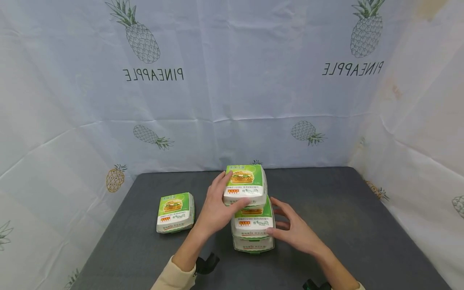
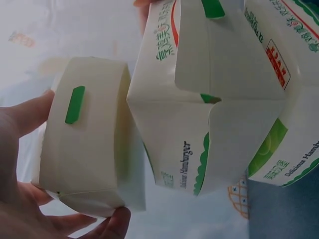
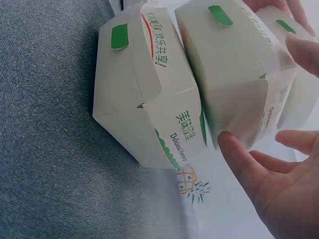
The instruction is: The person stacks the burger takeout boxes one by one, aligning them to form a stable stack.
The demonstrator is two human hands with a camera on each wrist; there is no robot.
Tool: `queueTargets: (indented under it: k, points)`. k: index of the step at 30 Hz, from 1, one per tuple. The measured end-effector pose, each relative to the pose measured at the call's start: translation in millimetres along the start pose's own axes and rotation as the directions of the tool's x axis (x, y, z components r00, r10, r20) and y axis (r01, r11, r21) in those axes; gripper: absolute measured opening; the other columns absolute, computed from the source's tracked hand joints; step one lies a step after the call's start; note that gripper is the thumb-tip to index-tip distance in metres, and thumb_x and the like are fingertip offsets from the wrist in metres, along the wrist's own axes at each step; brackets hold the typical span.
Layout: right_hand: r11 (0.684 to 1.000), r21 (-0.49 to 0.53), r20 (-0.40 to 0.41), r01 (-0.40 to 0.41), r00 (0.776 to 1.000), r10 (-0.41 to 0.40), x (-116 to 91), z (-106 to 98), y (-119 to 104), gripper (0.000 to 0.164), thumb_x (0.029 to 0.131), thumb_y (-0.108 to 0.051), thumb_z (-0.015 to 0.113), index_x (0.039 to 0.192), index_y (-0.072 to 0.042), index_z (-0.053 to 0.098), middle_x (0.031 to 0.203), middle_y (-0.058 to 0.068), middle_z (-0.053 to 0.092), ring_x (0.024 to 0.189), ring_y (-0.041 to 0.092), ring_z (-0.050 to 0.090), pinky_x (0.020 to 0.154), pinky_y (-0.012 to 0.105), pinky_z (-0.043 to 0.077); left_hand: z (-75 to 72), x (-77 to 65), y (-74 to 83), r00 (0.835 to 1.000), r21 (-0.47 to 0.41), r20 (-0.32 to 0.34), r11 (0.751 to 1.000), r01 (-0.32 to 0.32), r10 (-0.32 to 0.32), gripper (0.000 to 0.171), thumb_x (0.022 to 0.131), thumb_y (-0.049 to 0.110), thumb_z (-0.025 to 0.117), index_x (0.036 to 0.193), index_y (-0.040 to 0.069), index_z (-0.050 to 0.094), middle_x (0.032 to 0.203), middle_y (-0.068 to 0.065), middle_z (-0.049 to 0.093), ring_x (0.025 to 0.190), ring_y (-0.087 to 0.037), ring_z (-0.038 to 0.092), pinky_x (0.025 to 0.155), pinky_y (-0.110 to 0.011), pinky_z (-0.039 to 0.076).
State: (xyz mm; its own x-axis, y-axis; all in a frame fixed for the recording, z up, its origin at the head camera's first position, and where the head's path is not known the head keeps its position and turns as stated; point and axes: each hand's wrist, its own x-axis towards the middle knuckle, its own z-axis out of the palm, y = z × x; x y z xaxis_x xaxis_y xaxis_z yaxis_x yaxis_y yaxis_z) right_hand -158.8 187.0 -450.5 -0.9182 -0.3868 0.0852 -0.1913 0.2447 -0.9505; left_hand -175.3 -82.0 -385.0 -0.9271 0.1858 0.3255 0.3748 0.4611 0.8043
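Observation:
My left hand [image 1: 216, 209] grips a green-and-white hamburger box [image 1: 246, 191], thumb on the near side and fingers on the left. That box is over a stack of two like it; in the left wrist view a gap parts its lower side from the upper stacked box [image 2: 199, 74]. The bottom box [image 1: 253, 244] rests on the table. Beside the stack's right side, my right hand [image 1: 298, 233] has its thumb and fingers spread about the upper stacked box, fingertips at its surface; firm contact is hard to tell.
Another hamburger box [image 1: 175, 212] lies on the dark table [image 1: 326, 201], left of the stack. A white cloth [image 1: 232, 92] printed with pineapples hangs behind the table and along both sides.

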Motion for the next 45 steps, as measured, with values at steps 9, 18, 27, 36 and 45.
queueTargets:
  k: [9, 18, 27, 36, 45]
  points:
    - [0.998, -0.031, -0.034, 0.046, 0.998, -0.047, -5.9, -4.7, -10.3, 0.082, 0.096, -0.022, 0.074, 0.162, -0.017, 0.026, 0.160, 0.011, 0.028, 0.142, 0.043, 0.036, 0.105, 0.053, 0.046, 7.4, -7.9, 0.6, 1.000, 0.014, 0.024, 1.000, -0.002, 0.002, 0.088, 0.086, 0.050, 0.079, 0.159, 0.023, 0.037, 0.166, -0.002, 0.024, 0.143, -0.029, 0.027, 0.100, -0.062, 0.039]
    - [0.985, -0.088, -0.082, 0.149, 0.984, -0.156, -9.2, -7.9, -21.4, 0.074, 0.099, -0.018, 0.069, 0.161, -0.018, 0.029, 0.161, 0.010, 0.031, 0.142, 0.040, 0.038, 0.104, 0.044, 0.047, 12.4, -13.8, 1.2, 1.000, 0.030, 0.025, 1.000, 0.007, -0.008, 0.088, 0.085, 0.052, 0.079, 0.158, 0.024, 0.039, 0.165, -0.002, 0.026, 0.141, -0.027, 0.029, 0.101, -0.061, 0.039]
    - [0.975, -0.058, -0.087, 0.216, 0.972, -0.220, -2.1, -6.0, -34.6, 0.071, 0.101, -0.013, 0.066, 0.161, -0.015, 0.029, 0.162, 0.010, 0.028, 0.145, 0.041, 0.034, 0.107, 0.047, 0.044, 16.1, -18.7, 3.2, 1.000, 0.037, 0.018, 0.999, -0.021, 0.020, 0.087, 0.085, 0.052, 0.079, 0.158, 0.023, 0.040, 0.165, -0.003, 0.026, 0.141, -0.028, 0.029, 0.100, -0.060, 0.039]
    - [0.965, -0.026, -0.087, 0.260, 0.961, -0.261, 4.8, -5.7, -32.9, 0.068, 0.100, -0.008, 0.064, 0.160, -0.018, 0.033, 0.159, 0.009, 0.030, 0.142, 0.020, 0.037, 0.106, 0.027, 0.045, 15.3, -23.6, 5.6, 0.999, 0.028, 0.043, 0.999, -0.017, 0.016, 0.090, 0.086, 0.053, 0.078, 0.160, 0.026, 0.034, 0.165, 0.003, 0.024, 0.140, -0.026, 0.030, 0.099, -0.059, 0.038]
    - [0.959, 0.056, -0.053, 0.277, 0.960, -0.274, 4.5, -6.1, -31.5, 0.067, 0.101, -0.003, 0.061, 0.160, -0.011, 0.031, 0.160, 0.015, 0.027, 0.137, 0.005, 0.041, 0.097, 0.030, 0.053, 9.2, -28.7, 1.9, 0.999, -0.055, 0.042, 0.998, -0.030, 0.032, 0.080, 0.092, 0.044, 0.075, 0.159, 0.021, 0.036, 0.163, 0.002, 0.030, 0.141, -0.021, 0.031, 0.101, -0.051, 0.045]
